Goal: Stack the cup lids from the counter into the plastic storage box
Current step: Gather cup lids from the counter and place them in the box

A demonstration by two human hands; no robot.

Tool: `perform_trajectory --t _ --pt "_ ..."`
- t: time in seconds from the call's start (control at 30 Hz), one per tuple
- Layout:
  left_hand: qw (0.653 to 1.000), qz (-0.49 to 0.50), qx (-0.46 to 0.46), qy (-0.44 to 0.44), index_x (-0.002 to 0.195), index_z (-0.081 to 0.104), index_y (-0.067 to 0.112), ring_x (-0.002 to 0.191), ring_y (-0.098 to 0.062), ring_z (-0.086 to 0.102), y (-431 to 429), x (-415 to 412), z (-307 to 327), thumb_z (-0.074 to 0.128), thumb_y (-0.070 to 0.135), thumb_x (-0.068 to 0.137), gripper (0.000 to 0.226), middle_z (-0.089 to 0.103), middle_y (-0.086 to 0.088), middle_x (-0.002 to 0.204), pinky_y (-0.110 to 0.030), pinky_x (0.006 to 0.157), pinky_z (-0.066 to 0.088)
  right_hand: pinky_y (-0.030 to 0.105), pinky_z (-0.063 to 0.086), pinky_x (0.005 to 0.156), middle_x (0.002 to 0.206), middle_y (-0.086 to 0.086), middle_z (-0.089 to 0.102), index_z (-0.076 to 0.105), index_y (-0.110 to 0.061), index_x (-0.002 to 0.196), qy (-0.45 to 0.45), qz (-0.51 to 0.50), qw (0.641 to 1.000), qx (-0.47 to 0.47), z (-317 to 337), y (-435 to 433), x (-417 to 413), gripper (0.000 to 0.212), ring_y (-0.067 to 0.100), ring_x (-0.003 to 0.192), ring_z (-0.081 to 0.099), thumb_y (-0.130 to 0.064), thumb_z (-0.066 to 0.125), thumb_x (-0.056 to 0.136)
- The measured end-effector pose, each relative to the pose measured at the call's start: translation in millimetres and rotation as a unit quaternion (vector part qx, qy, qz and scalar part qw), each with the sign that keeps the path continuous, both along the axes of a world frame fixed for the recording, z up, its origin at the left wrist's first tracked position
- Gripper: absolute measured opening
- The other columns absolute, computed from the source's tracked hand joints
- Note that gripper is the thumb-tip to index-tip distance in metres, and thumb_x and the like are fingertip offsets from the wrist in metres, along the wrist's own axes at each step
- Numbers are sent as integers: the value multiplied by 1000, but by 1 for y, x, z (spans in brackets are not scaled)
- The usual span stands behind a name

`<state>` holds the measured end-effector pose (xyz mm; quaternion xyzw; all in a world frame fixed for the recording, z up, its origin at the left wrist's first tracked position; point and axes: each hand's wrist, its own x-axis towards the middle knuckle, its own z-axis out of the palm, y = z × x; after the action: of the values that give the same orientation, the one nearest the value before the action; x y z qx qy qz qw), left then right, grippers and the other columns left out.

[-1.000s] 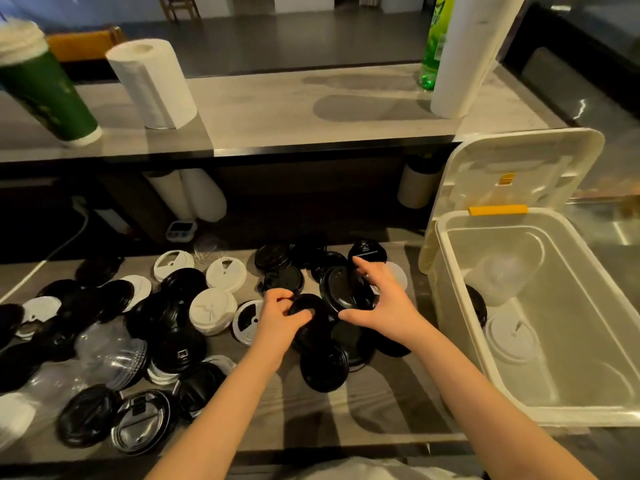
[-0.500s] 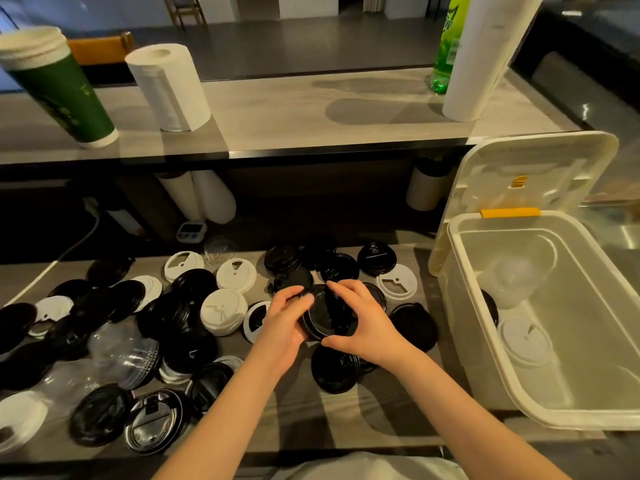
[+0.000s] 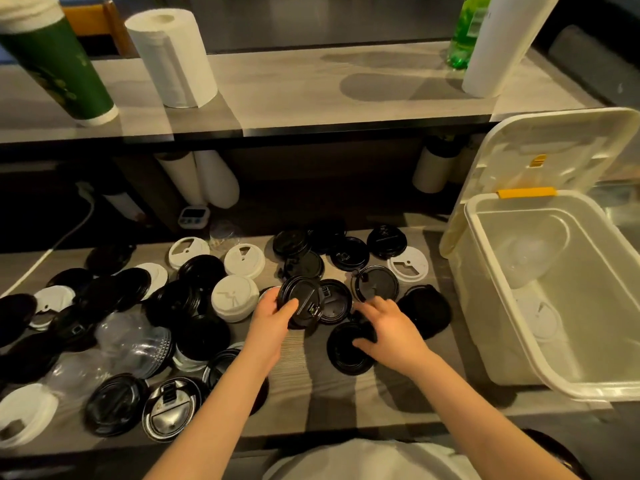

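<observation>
Black, white and clear cup lids lie scattered over the lower counter (image 3: 304, 393). My left hand (image 3: 270, 323) grips a tilted stack of black lids (image 3: 300, 301), thumb across its face. My right hand (image 3: 388, 329) reaches down with curled fingers onto another black lid (image 3: 346, 351) lying flat; its fingertips touch the lid's top edge. The plastic storage box (image 3: 485, 271) stands open at the right, with white and clear lids (image 3: 540, 317) on its floor.
A white lid (image 3: 235, 297) sits just left of my left hand. Clear dome lids (image 3: 135, 341) pile at the left. On the upper shelf stand paper towel rolls (image 3: 173, 57), a green cup stack (image 3: 59, 64) and a green bottle (image 3: 465, 36).
My right hand let go of the black lid stack and dropped right and nearer onto another black lid. My left hand alone now holds the stack.
</observation>
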<state>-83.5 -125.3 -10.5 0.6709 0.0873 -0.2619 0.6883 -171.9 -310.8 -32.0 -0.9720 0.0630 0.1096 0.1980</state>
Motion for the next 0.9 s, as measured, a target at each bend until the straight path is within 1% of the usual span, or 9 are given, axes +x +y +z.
perform_trajectory --t 0.13,0.3,0.47,0.53,0.63,0.7,0.77,0.83,0.9 --pt "1000 9 16 -24 109 51 21 94 -13 60 4 -5 1 50 5 94 22 61 -5 109 -35 88 49 38 37 100 140 3 29 22 -21 147 70 10 993 -94 -19 12 -12 91 26 126 31 -57 65 76" --pt "1000 -8 3 -29 110 51 19 93 -13 62 2 -3 5 48 4 95 22 62 -3 105 -30 77 53 37 40 97 132 2 37 33 -19 136 49 -40 997 -46 -13 13 0 76 25 123 38 -41 72 76" --pt "999 -27 13 -35 122 47 14 100 -17 62 9 -5 4 50 6 94 29 60 -9 116 -39 87 52 38 51 86 127 -2 53 42 -25 127 16 -103 992 72 -11 15 -6 54 21 113 54 -28 70 81" --pt "998 -28 15 -47 128 44 16 110 -17 54 9 -6 8 50 9 95 35 56 1 115 -37 95 46 38 51 87 121 -1 58 46 -24 120 -24 -153 977 145 -5 15 -3 49 20 109 57 -25 73 79" --pt "998 -29 22 -55 130 43 21 116 -10 37 10 -7 9 49 13 96 35 44 15 102 -30 99 34 28 54 85 106 -1 62 49 -24 106 -96 -236 885 390 16 20 6 42 17 101 62 -9 76 76" --pt "998 -37 -8 -47 110 54 22 117 -15 49 11 -6 10 50 13 95 18 58 8 111 -39 103 38 23 55 80 101 -1 62 51 -23 103 -112 -232 822 509 30 26 10 40 14 93 64 0 71 78" --pt "998 -43 -37 -29 109 57 21 108 -19 61 10 -8 14 47 12 96 18 63 -7 116 -42 90 51 28 55 84 104 5 62 52 -23 105 -115 -217 826 507 31 34 16 41 16 95 64 -1 72 77" --pt "995 -45 -85 -8 112 55 19 98 -14 66 11 -11 18 42 12 98 20 66 -5 112 -31 73 55 36 54 87 105 5 60 53 -22 110 -111 -220 845 475 28 46 20 41 20 98 62 -9 74 77" --pt "993 -46 -111 -6 105 55 22 87 -6 68 14 -13 22 37 14 100 20 70 4 98 -26 67 52 36 54 85 102 -1 60 53 -23 114 -110 -231 849 463 24 56 21 43 17 97 62 -14 74 78"
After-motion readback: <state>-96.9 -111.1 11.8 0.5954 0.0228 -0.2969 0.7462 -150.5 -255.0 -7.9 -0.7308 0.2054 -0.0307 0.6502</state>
